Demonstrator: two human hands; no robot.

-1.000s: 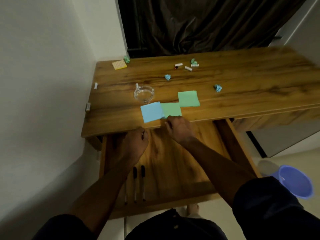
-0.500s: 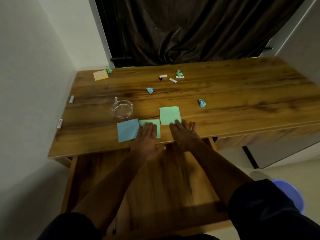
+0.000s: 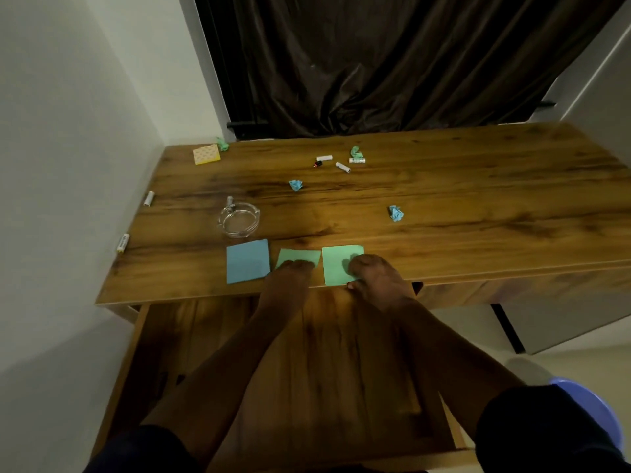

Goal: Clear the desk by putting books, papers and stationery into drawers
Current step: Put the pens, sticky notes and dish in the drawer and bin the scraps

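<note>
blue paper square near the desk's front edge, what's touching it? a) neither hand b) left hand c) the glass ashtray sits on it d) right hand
a: the blue paper square lies bare, with the left hand on the middle green sheet and the right hand on the other green sheet.

I see a dim room lit warmly from above, the glow pooling near the front edge of a wooden desk [image 3: 444, 206] with dark grain. A white wall [image 3: 68, 165] runs along the desk's left side. Behind it hangs a dark brown curtain [image 3: 375, 63] in heavy folds. At right stands a pale panel [image 3: 601, 83], and the floor [image 3: 478, 356] below is light.
</note>
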